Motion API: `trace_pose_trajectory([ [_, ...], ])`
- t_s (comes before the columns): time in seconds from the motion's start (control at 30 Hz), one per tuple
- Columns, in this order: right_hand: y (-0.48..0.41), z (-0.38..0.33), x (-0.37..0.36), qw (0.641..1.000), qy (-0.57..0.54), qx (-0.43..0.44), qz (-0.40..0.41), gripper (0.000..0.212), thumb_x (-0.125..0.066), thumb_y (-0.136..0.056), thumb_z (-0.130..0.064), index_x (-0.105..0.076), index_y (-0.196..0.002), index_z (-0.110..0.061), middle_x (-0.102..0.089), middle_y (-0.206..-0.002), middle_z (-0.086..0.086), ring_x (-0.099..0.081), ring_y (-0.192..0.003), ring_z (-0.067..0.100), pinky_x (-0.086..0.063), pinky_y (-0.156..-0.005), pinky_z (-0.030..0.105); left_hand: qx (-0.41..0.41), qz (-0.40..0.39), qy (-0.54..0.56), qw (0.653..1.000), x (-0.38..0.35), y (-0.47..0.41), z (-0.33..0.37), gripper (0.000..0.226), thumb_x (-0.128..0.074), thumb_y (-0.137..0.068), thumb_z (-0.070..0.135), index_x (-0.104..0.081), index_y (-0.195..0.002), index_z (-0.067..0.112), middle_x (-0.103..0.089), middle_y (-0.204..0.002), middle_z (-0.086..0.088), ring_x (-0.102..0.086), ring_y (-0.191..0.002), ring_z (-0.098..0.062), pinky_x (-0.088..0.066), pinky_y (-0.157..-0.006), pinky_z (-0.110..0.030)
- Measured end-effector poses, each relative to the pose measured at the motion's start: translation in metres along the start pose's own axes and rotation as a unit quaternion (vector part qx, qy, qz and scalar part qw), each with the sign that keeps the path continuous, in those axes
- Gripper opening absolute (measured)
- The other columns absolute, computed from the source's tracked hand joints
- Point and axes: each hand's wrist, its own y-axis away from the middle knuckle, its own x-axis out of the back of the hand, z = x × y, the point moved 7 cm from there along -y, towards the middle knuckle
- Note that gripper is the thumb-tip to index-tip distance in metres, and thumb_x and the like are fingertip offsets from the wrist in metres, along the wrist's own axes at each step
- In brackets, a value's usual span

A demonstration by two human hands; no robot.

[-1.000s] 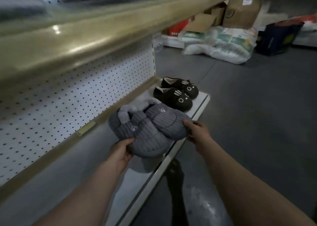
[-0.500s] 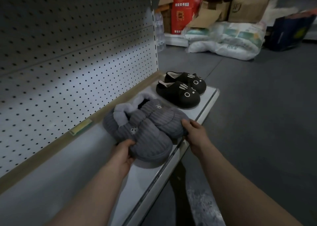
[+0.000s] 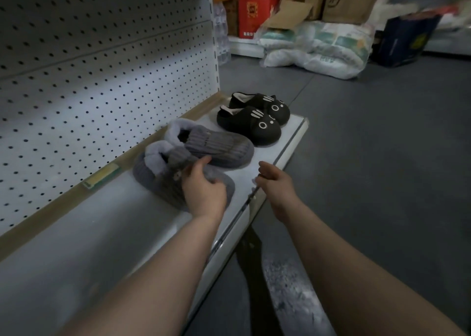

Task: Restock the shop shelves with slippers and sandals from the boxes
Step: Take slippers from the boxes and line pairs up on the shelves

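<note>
On the shelf point(image 3: 102, 233), just out from the pegboard point(image 3: 102, 93), two grey slippers lie soles down, side by side and touching. Each has its fleece collar toward the pegboard and its toe away from it, so both long axes run obliquely outward from the pegboard, roughly parallel. Left hand point(image 3: 204, 190) lies over the toe end of the near slipper point(image 3: 160, 182), fingers and thumb curled over the upper: a grip on that slipper. Right hand point(image 3: 276, 182) hovers farther from the pegboard, at the shelf's outer lip, fingers loosely curled, holding nothing visible and touching neither slipper. A black pair point(image 3: 252, 121) stands further along the pegboard, toes likewise outward, close to the far slipper point(image 3: 216, 147) but apart. Judgement: placement is nearly complete, and what remains is a small squaring of the near slipper, whose body runs from the fingers back toward the pegboard. Left hand is nearer and already engaged.
</note>
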Motion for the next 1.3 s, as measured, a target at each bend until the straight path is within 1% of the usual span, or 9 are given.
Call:
trace_pose_trajectory([
  [0.13,0.019,-0.014,0.046,0.999,0.006,0.015,0.04,0.049,-0.061,-0.093,-0.001,-0.052,-0.14,-0.013,-0.055,-0.139,0.011,-0.055,-0.122,0.018,-0.045,-0.096,0.026,-0.091,-0.046,0.071,0.992,-0.046,0.026,0.04,0.042,-0.057,-0.086,0.002,-0.061,-0.121,0.025,-0.054,-0.129,0.002,-0.055,-0.112,-0.012,-0.044,-0.099,-0.027],
  [0.3,0.08,-0.029,0.129,0.991,0.05,0.001,0.127,0.051,-0.063,-0.092,-0.002,-0.051,-0.141,-0.01,-0.056,-0.136,0.017,-0.057,-0.123,0.023,-0.047,-0.098,0.028,-0.011,-0.245,0.158,0.957,-0.131,0.078,0.062,0.041,-0.063,-0.088,0.003,-0.059,-0.126,0.017,-0.059,-0.117,0.004,-0.058,-0.106,-0.012,-0.045,-0.092,-0.023],
  [0.57,0.217,-0.034,0.235,0.962,0.171,-0.062,0.204,0.05,-0.067,-0.091,-0.01,-0.054,-0.139,-0.016,-0.059,-0.131,0.016,-0.061,-0.117,0.025,-0.051,-0.101,0.045,0.049,-0.541,0.102,0.833,-0.191,0.223,0.095,0.044,-0.068,-0.088,0.009,-0.056,-0.13,0.017,-0.06,-0.121,-0.005,-0.059,-0.108,-0.017,-0.047,-0.088,-0.033],
  [0.7,0.28,-0.037,0.265,0.951,0.218,-0.049,0.214,0.05,-0.066,-0.091,-0.005,-0.053,-0.138,-0.011,-0.064,-0.125,0.015,-0.064,-0.113,0.025,-0.052,-0.099,0.041,-0.026,-0.647,0.022,0.762,-0.193,0.289,0.126,0.044,-0.07,-0.088,0.016,-0.055,-0.129,0.02,-0.062,-0.117,-0.002,-0.059,-0.103,-0.014,-0.048,-0.087,-0.034],
  [0.87,0.362,-0.047,0.302,0.936,0.265,-0.062,0.224,0.049,-0.067,-0.091,-0.008,-0.055,-0.138,-0.017,-0.062,-0.127,0.01,-0.062,-0.112,0.018,-0.055,-0.08,0.02,-0.161,-0.688,-0.046,0.706,-0.181,0.348,0.164,0.044,-0.069,-0.089,0.02,-0.053,-0.13,0.021,-0.063,-0.121,-0.002,-0.06,-0.111,-0.016,-0.05,-0.091,-0.036],
  [0.97,0.418,-0.057,0.326,0.936,0.245,-0.073,0.242,0.048,-0.066,-0.092,-0.007,-0.055,-0.138,-0.015,-0.061,-0.127,0.01,-0.063,-0.111,0.019,-0.059,-0.084,0.026,-0.194,-0.698,-0.054,0.687,-0.169,0.387,0.188,0.042,-0.068,-0.09,0.017,-0.055,-0.13,0.02,-0.064,-0.122,-0.004,-0.06,-0.113,-0.017,-0.05,-0.094,-0.037],
  [1.07,0.477,-0.08,0.349,0.92,0.277,-0.04,0.275,0.046,-0.065,-0.092,-0.005,-0.056,-0.136,-0.011,-0.066,-0.123,0.006,-0.063,-0.109,0.012,-0.054,-0.079,0.011,-0.248,-0.694,-0.027,0.675,-0.16,0.442,0.219,0.04,-0.066,-0.09,0.011,-0.056,-0.128,0.016,-0.065,-0.117,-0.006,-0.062,-0.106,-0.017,-0.05,-0.093,-0.036],
  [1.13,0.517,-0.089,0.369,0.905,0.284,-0.015,0.317,0.042,-0.064,-0.09,-0.001,-0.06,-0.131,-0.009,-0.069,-0.115,0.003,-0.065,-0.104,0.009,-0.054,-0.089,0.018,-0.302,-0.69,-0.01,0.657,-0.157,0.487,0.238,0.037,-0.067,-0.089,0.009,-0.059,-0.125,0.014,-0.066,-0.114,-0.007,-0.062,-0.103,-0.018,-0.05,-0.093,-0.034],
  [1.3,0.615,-0.072,0.43,0.867,0.244,-0.009,0.434,0.034,-0.061,-0.089,0.007,-0.066,-0.118,-0.01,-0.071,-0.099,0.003,-0.067,-0.088,0.008,-0.056,-0.082,0.022,-0.399,-0.704,0.012,0.588,-0.151,0.606,0.269,0.034,-0.067,-0.089,0.013,-0.061,-0.122,0.021,-0.066,-0.113,0.001,-0.063,-0.105,-0.014,-0.05,-0.098,-0.036],
])
